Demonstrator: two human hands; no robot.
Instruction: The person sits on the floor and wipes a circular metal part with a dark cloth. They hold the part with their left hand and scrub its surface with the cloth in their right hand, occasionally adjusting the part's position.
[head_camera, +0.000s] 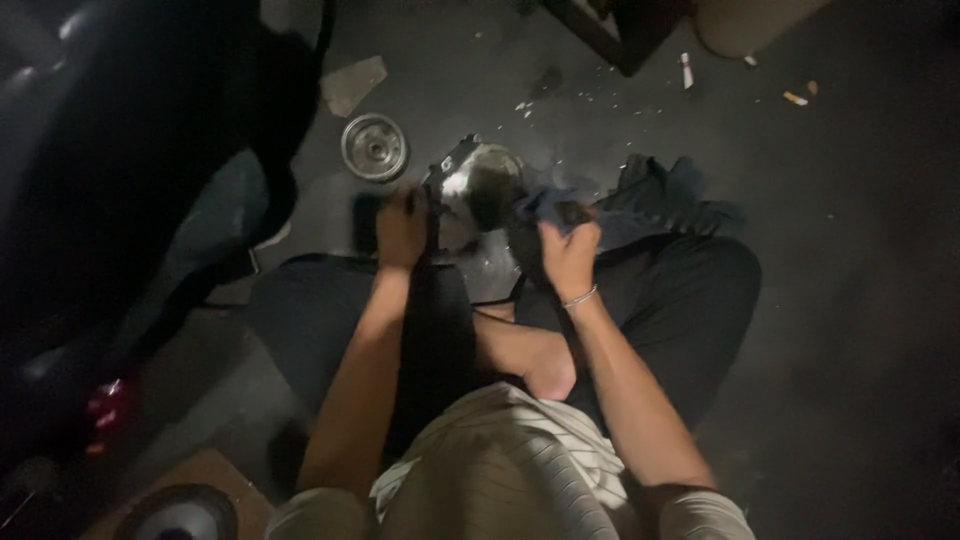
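While a round ribbed metal disc (374, 147) lies on the dark concrete floor (850, 300) at the left, the left hand (401, 231) grips the edge of a shiny grey metal engine cover (480, 190) held over the lap. Just right, the right hand (568, 255) is clamped on a crumpled dark blue rag (548, 205) touching that cover.

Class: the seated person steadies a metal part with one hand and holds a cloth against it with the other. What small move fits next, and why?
Probably a short wipe of the blue cloth across the metal cover: the right hand already presses it there while the left hand braces the cover's other edge.
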